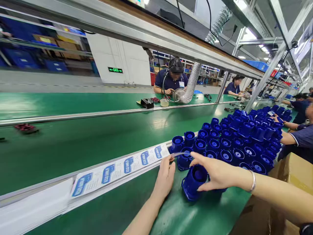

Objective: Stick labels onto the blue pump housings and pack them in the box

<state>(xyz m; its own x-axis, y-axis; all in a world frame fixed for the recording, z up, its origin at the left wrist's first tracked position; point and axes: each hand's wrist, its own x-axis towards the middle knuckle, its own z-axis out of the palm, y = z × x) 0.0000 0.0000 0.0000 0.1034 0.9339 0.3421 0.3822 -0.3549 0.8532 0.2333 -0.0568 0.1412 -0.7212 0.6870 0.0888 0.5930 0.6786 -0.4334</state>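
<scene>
My left hand (165,174) is closed in a pinch on one end of a thin, clear strip (179,153). The strip's other end meets the index fingertip of my right hand (217,171). My right thumb and index finger are spread wide apart, beside and in front of a dark blue plastic cup-shaped part (193,182) tilted on the bench. Whether the thumb presses on that part, I cannot tell. Close behind the fingers stands another blue cup-shaped part (184,161). To the left lies a row of white-and-blue printed labels (107,176) along the bench's metal rail.
Many blue parts (226,155) crowd the green bench on the right, some stacked. A cardboard box (299,173) stands at the lower right. Co-workers sit across the belt and at the right, one with a hand among the parts. A flexible duct (193,83) hangs beyond the rail.
</scene>
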